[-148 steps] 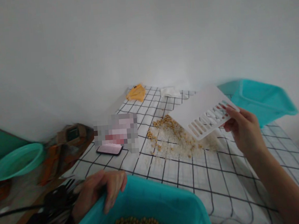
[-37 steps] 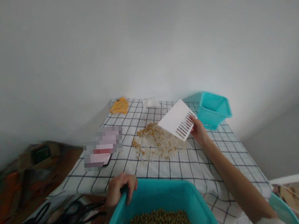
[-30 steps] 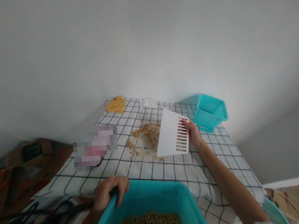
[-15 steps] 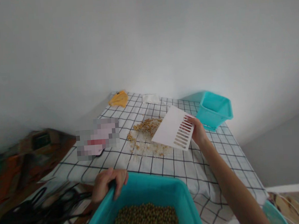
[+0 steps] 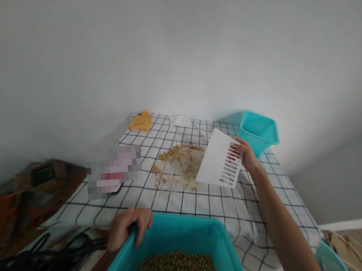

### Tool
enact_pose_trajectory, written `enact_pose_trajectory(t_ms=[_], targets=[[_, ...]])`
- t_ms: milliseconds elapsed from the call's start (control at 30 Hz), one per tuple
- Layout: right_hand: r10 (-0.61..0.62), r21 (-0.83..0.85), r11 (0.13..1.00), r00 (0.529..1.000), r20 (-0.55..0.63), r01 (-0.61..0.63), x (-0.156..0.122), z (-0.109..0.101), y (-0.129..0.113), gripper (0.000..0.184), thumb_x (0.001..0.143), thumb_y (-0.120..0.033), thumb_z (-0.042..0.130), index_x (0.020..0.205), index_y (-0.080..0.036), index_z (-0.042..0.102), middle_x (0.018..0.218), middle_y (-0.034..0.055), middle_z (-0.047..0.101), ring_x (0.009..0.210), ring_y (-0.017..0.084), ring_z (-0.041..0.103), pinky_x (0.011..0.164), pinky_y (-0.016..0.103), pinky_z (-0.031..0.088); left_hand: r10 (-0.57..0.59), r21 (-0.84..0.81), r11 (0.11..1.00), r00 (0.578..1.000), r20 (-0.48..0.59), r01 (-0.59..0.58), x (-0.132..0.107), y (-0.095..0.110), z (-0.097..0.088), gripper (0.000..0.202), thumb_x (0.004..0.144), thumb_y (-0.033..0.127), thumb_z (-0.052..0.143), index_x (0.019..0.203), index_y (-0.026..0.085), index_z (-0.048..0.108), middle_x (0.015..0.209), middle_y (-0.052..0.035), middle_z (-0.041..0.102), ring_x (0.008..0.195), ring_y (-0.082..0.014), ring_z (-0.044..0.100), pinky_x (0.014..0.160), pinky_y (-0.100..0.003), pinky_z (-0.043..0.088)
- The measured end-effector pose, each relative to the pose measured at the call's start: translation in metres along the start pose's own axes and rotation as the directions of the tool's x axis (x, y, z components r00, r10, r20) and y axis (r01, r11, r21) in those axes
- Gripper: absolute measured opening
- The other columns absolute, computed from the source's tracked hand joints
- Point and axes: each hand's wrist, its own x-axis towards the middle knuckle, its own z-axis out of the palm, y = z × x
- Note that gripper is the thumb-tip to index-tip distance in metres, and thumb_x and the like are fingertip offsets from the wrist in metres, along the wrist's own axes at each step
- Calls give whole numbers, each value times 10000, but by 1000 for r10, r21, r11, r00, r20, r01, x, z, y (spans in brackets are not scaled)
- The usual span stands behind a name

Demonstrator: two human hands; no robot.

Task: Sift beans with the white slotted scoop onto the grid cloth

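Note:
My left hand (image 5: 130,226) is closed over the upper left corner of a teal plastic bin (image 5: 187,224), with something dark between hand and rim. Inside the bin lie many small round greenish-brown pellets or beans (image 5: 178,268). Out over the table, my right hand (image 5: 246,152) grips a flat white board with slots (image 5: 215,160) by its slotted edge. The board is tilted, its plain side to the left. Beside and partly behind it, a spread of yellowish grains (image 5: 177,154) and pale crumbs lies on the checked cloth (image 5: 200,198).
An empty-looking teal basket (image 5: 258,132) stands at the back right. A yellow cloth (image 5: 141,121) and a white folded piece (image 5: 180,121) lie at the back. To the left are a blurred-out pink flat object (image 5: 118,168) and, below the table, black cables (image 5: 53,256).
My right hand has moved the slotted board rightward, uncovering more of the grains and crumbs. My left hand keeps its hold on the bin. The view has shifted slightly.

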Motion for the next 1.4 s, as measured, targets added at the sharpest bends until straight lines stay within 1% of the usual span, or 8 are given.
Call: enact_pose_trajectory(t_ms=[200,400,533,833,967,1100,1200,1400], targets=[[13,-32,999,999,33,-12,0,2,3,217,579,-224,679,788,-231,621,626,-43,591,530,148,544,509,278,468,29,-30,999,999,27,-28,-1,-1,0,741,1049,518,312,437,220,606,372,-45,531,440,-193,430,599,-378,396],[49,-51,998,997,52,-46,-1,8,5,244,568,-209,679,805,-220,624,632,-49,597,528,141,553,513,268,486,9,-57,998,999,-38,-11,-2,-3,2,752,1055,506,299,428,227,606,366,-42,517,476,-209,450,613,-377,393],[49,-64,997,998,38,-47,0,10,6,285,546,-205,675,826,-216,621,614,-52,598,516,141,546,491,253,460,38,-70,997,999,38,-35,1,-6,-2,734,1055,501,322,451,232,641,381,-32,540,458,-203,437,611,-378,388],[52,-100,994,996,66,-46,1,8,9,326,548,-219,649,870,-224,602,672,-30,640,566,160,583,530,275,481,67,-115,992,995,79,-57,0,-8,-6,715,1070,480,309,508,231,673,414,-24,569,466,-197,442,621,-374,387],[75,-106,992,994,85,-66,-1,10,7,326,571,-220,659,889,-229,586,647,-40,619,546,156,575,517,278,479,85,-114,991,990,110,-73,1,-7,-8,731,1079,473,276,519,228,678,420,-27,575,468,-196,446,618,-372,387],[91,-71,994,992,82,-86,-2,11,7,337,549,-202,664,876,-225,585,622,-53,598,522,140,552,495,258,462,90,-103,992,987,130,-77,2,-7,-10,738,1081,478,261,526,226,678,421,-26,570,461,-191,432,614,-372,385],[76,-75,995,993,93,-70,-3,12,7,334,561,-204,667,887,-227,594,653,-44,611,557,147,567,526,269,484,96,-93,992,983,153,-82,2,-8,-11,733,1079,482,268,526,226,675,421,-27,572,462,-192,437,613,-374,386],[76,-119,991,985,153,-58,-4,15,9,293,592,-201,661,881,-232,622,682,-30,604,611,165,574,592,301,518,110,-96,990,987,118,-99,3,-8,-7,721,1079,460,270,523,225,663,416,-29,564,461,-194,446,597,-378,382]])
